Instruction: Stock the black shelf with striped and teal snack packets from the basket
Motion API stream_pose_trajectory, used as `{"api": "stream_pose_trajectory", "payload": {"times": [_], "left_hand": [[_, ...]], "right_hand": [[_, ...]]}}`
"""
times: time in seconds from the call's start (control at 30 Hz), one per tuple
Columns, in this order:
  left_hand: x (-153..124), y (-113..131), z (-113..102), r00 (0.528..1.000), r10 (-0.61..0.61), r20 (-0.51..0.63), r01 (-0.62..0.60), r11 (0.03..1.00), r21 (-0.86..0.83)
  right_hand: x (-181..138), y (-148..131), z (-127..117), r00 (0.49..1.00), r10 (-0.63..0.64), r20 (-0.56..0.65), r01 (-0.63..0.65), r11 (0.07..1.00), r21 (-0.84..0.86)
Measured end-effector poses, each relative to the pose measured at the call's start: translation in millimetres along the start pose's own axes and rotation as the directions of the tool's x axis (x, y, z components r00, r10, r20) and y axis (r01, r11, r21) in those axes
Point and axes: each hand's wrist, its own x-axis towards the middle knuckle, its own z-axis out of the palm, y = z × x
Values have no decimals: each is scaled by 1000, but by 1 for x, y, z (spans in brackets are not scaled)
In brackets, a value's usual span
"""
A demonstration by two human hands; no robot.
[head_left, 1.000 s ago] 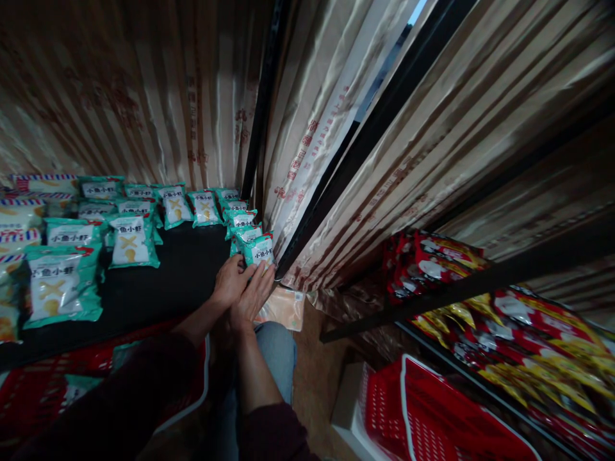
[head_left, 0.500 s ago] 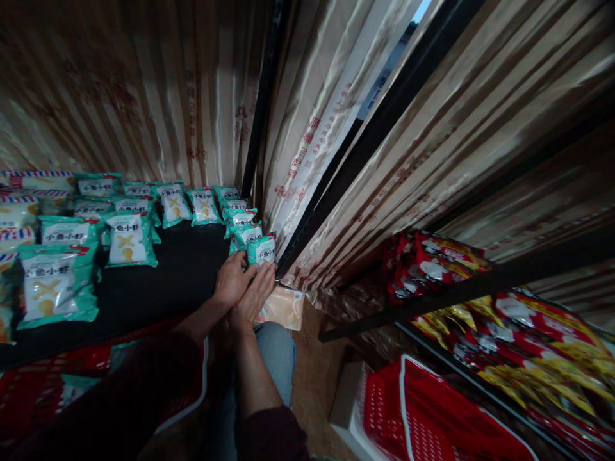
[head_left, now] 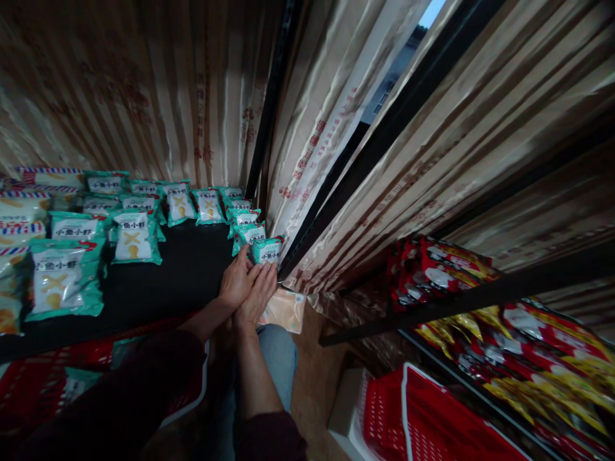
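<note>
Both my hands meet at the front right corner of a black shelf point(head_left: 182, 275). My left hand point(head_left: 235, 282) and my right hand point(head_left: 258, 296) press their fingers against a teal snack packet point(head_left: 268, 250) that stands at the near end of a row of like packets point(head_left: 240, 221). The fingers of both hands lie close together on the packet's lower edge. More teal packets point(head_left: 132, 237) lie flat across the left of the shelf.
A red basket point(head_left: 72, 384) with teal packets sits under my left arm. Another red basket point(head_left: 432, 422) stands low at the right. Red and yellow snack bags point(head_left: 504, 326) fill a lower shelf at the right. Gold curtains point(head_left: 336, 128) hang behind.
The view has drifted slightly. My hands stay on the same teal packet, which sits a little more upright and farther right against the shelf's corner post.
</note>
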Motion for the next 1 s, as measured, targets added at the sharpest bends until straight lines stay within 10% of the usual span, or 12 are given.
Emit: {"api": "stream_pose_trajectory", "payload": {"times": [0.73, 1.0], "left_hand": [[-37, -7, -21, 999, -40, -9, 40, 999, -23], [-66, -29, -43, 994, -106, -14, 106, 994, -16]], "right_hand": [[-10, -10, -3, 988, -122, -91, 131, 987, 96], [-42, -32, -11, 936, -350, -22, 345, 909, 232]]}}
